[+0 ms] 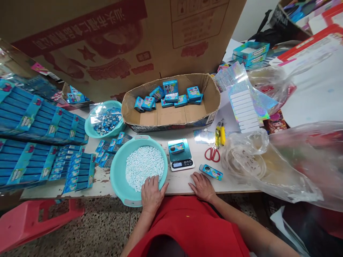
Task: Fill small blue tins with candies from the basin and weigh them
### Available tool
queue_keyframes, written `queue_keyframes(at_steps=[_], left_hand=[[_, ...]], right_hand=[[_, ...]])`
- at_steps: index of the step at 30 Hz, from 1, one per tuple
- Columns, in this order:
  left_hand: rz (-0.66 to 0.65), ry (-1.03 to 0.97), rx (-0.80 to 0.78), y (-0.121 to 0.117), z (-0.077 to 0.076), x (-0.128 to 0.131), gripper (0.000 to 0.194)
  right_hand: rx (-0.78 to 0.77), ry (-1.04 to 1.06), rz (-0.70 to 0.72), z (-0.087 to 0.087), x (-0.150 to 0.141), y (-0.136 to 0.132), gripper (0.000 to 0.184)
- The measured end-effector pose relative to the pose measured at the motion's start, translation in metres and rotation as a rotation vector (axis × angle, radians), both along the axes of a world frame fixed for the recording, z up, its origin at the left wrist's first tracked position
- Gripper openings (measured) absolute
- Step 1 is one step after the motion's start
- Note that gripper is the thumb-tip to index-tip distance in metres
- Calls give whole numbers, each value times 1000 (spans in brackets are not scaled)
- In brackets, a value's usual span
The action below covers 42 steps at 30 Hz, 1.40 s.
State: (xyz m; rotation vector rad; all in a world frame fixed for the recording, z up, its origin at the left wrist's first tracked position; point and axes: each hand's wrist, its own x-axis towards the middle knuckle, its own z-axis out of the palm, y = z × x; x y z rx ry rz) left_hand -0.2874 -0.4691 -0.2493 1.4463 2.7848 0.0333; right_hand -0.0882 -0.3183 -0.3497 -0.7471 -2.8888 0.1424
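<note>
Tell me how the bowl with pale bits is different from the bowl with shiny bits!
The near bowl looks bigger than the far bowl. The near bowl holds pale bits; the far bowl holds shiny bits. The left hand is at the near bowl, not the far bowl. Both are turquoise.

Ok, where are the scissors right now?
In the head view, the scissors lie on the table, right of the scale and just beyond the blue tin by the right hand.
</note>
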Motion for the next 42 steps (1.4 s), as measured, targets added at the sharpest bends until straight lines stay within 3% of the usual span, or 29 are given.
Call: queue_keyframes(at_steps=[11,42], left_hand=[[-6,14,-39,1,1,1,40],[-12,6,-107,3,6,0,22]], right_hand=[[-9,10,7,8,-1,1,31],[14,45,16,3,0,0,29]])
